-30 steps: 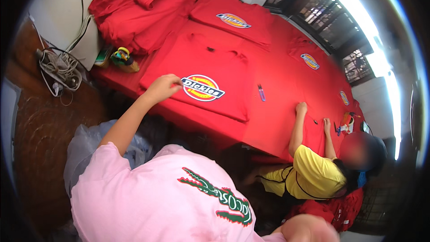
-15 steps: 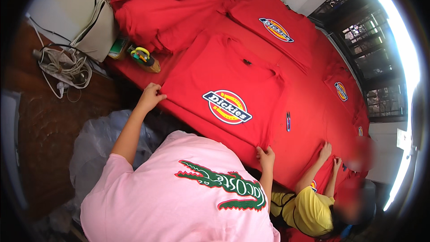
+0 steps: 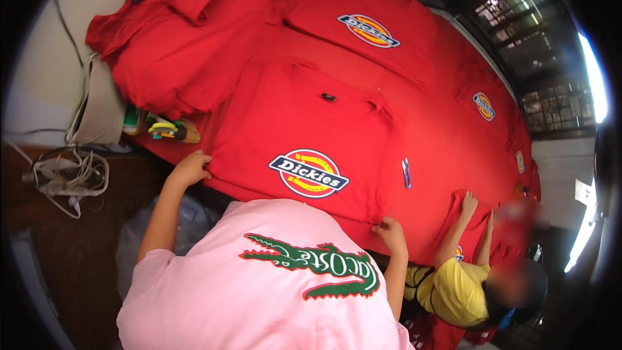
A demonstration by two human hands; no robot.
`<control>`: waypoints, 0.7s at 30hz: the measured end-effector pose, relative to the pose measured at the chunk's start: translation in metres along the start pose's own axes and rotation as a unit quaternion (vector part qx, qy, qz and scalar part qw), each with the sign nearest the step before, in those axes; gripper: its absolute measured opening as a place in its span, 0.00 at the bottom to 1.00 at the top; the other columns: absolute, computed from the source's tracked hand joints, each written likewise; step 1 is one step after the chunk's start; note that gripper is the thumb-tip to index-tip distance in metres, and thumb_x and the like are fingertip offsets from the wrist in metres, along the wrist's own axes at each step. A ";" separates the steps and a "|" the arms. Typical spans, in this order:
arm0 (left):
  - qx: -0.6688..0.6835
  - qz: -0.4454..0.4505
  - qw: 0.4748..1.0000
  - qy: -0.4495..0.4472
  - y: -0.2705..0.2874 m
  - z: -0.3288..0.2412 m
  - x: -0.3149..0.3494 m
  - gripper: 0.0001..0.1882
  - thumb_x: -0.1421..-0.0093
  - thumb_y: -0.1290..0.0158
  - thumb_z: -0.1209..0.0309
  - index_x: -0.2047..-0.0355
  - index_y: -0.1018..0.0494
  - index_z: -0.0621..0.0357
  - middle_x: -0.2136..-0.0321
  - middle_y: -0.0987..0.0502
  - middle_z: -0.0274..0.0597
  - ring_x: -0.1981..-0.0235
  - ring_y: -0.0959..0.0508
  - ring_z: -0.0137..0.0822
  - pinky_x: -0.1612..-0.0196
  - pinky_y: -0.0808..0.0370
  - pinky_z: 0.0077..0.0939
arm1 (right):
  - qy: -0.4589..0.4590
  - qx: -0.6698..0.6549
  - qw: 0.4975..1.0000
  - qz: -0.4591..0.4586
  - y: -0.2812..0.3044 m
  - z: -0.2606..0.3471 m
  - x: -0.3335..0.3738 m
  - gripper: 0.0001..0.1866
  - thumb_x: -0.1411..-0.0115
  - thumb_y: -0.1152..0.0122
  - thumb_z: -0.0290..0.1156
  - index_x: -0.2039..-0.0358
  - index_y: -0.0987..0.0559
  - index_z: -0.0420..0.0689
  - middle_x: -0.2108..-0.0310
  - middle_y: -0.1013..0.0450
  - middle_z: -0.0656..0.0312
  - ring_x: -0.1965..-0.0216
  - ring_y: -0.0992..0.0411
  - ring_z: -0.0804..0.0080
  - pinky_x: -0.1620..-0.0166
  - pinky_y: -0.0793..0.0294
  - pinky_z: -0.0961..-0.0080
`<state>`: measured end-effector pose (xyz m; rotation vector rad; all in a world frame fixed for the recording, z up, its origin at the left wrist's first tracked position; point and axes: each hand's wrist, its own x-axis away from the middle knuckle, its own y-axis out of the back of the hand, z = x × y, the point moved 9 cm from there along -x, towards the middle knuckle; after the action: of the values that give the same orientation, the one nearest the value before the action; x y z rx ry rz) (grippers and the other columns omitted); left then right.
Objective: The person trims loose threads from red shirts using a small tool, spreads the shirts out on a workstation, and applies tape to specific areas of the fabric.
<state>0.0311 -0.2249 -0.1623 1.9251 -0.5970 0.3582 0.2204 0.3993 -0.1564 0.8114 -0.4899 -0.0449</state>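
Observation:
A red T-shirt (image 3: 259,129) lies spread in front of me, with a round yellow, white and dark blue emblem near its lower edge. At its left side edge, my left hand (image 3: 191,167) is closed with the fabric between thumb and fingers. My right hand (image 3: 391,232) pinches the shirt's near right corner, fingers curled. Between the two hands the fabric lies mostly smooth, with the neckline and its dark label at the far side. To the right of the shirt rests a slim blue tool (image 3: 406,173), too small to name.
The shirt lies on a red-covered table (image 3: 421,214). A red garment heap (image 3: 181,45) and another printed shirt (image 3: 324,6) lie beyond. Yellow-handled scissors (image 3: 162,128) stand in a holder at left. A co-worker in yellow (image 3: 457,291) handles red fabric at right. Tangled cords (image 3: 71,175) lie left.
The view has tilted and shifted, so the table's contents appear farther left. Both my hands keep their hold on the shirt's edges.

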 end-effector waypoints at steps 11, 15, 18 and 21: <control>-0.024 0.015 0.997 -0.078 0.083 -0.111 -0.030 0.20 0.51 0.29 0.65 0.61 0.19 0.62 0.64 0.18 0.50 0.59 0.17 0.47 0.53 0.22 0.38 | -0.113 -0.028 0.991 -0.060 0.065 0.013 -0.026 0.13 0.44 0.25 0.29 0.63 0.16 0.35 0.60 0.25 0.53 0.59 0.27 0.64 0.54 0.28 0.68; 0.361 0.139 0.902 -0.194 0.038 -0.244 -0.095 0.19 0.33 0.39 0.62 0.49 0.20 0.64 0.54 0.17 0.42 0.52 0.17 0.34 0.48 0.23 0.28 | 0.027 0.105 0.941 -0.322 0.089 0.013 -0.074 0.23 0.42 0.27 0.34 0.48 0.20 0.40 0.53 0.24 0.48 0.54 0.25 0.49 0.50 0.25 0.56; 0.589 0.229 0.758 -0.161 -0.020 -0.341 -0.148 0.23 0.31 0.41 0.61 0.41 0.25 0.62 0.46 0.20 0.43 0.49 0.18 0.33 0.46 0.26 0.24 | 0.035 0.206 0.910 -0.358 0.070 0.033 -0.113 0.19 0.39 0.31 0.35 0.50 0.19 0.41 0.52 0.25 0.51 0.51 0.25 0.49 0.51 0.22 0.55; 0.737 0.162 0.650 -0.094 -0.075 -0.390 -0.221 0.19 0.30 0.41 0.63 0.45 0.26 0.62 0.52 0.20 0.39 0.52 0.18 0.30 0.52 0.26 0.21 | -0.026 0.252 0.905 -0.341 0.065 0.048 -0.133 0.16 0.37 0.35 0.34 0.51 0.19 0.41 0.55 0.23 0.52 0.54 0.24 0.49 0.55 0.22 0.54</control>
<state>-0.1037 0.2094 -0.1683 3.4591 -0.9107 1.1387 0.0717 0.4413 -0.1367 1.4696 -0.2428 -0.6100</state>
